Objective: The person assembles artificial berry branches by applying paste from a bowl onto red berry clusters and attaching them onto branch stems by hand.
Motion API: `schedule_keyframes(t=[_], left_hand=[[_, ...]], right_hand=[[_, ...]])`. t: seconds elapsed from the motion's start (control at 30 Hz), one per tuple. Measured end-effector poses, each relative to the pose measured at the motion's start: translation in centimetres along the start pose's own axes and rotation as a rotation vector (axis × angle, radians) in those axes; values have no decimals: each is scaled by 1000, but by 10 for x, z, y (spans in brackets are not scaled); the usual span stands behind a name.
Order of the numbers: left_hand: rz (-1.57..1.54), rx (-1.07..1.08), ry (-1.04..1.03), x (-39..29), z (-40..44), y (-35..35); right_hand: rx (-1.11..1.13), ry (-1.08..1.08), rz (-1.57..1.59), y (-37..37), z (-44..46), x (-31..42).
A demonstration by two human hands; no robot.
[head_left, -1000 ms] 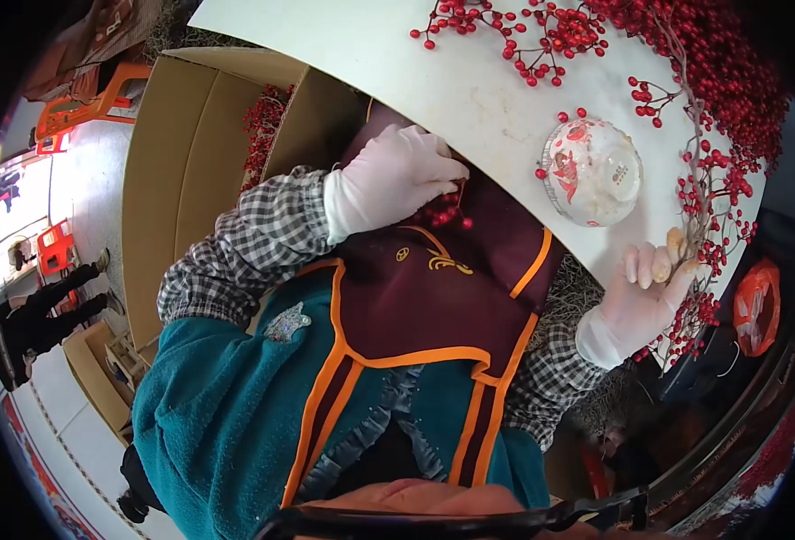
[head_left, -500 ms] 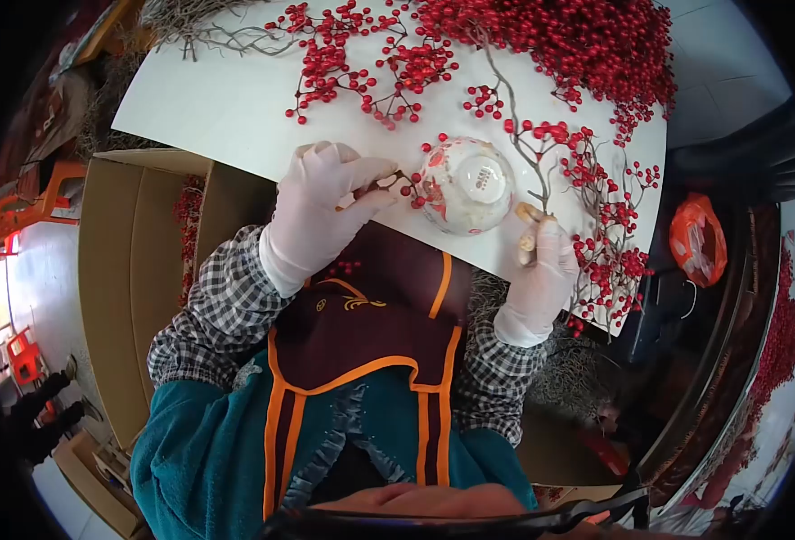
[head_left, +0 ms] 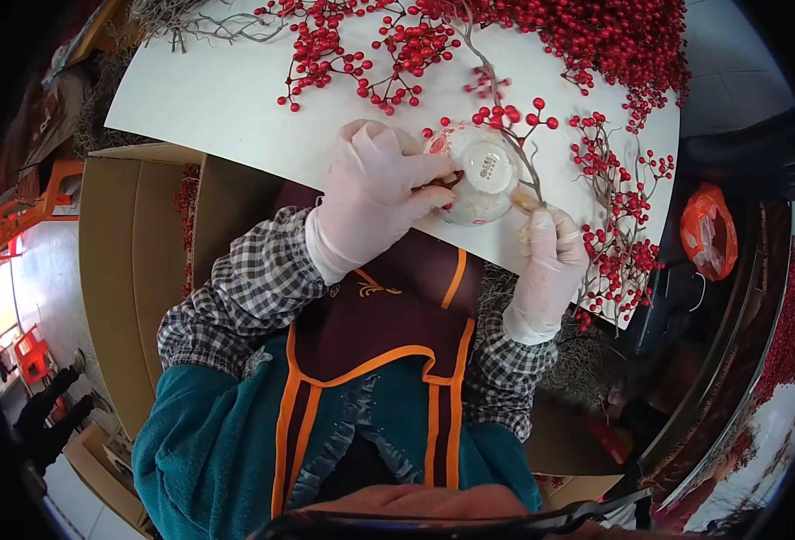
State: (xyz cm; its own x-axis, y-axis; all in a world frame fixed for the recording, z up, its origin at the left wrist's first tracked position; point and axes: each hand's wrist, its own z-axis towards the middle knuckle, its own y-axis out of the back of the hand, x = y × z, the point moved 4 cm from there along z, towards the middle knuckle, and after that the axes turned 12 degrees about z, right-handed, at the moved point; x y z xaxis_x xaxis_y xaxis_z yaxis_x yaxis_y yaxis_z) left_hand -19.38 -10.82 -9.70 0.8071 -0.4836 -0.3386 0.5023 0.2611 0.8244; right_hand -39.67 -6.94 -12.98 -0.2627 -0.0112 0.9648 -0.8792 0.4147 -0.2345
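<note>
- Pinching a dark stem [head_left: 455,178] in left hand [head_left: 370,193], at the upturned bowl [head_left: 483,200].
- Pinching a red-berry branch [head_left: 533,173] in right hand [head_left: 550,265], near the bench [head_left: 226,108] edge.

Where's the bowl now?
In the head view, above and right of centre, the overturned bowl sits on the white table between the left hand and the right hand.

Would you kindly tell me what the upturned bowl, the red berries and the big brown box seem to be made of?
Bowl: probably glazed ceramic, from its glossy white surface and foot ring, though plastic is possible.
Red berries: perhaps plastic, being smooth, shiny and evenly coloured.
Box: likely cardboard, with matt panels and fold lines.
</note>
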Motion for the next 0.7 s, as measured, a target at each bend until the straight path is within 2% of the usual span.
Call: schedule_keyframes(t=[0.33, 0.43, 0.7], left_hand=[[-139, 77, 111, -8, 7, 2], [-122, 82, 96, -8, 7, 1], [-86, 23, 35, -8, 8, 3]], right_hand=[[-18, 110, -36, -17, 5, 8], [-16, 231, -124, -19, 7, 6], [-3, 297, -233, -21, 4, 7]])
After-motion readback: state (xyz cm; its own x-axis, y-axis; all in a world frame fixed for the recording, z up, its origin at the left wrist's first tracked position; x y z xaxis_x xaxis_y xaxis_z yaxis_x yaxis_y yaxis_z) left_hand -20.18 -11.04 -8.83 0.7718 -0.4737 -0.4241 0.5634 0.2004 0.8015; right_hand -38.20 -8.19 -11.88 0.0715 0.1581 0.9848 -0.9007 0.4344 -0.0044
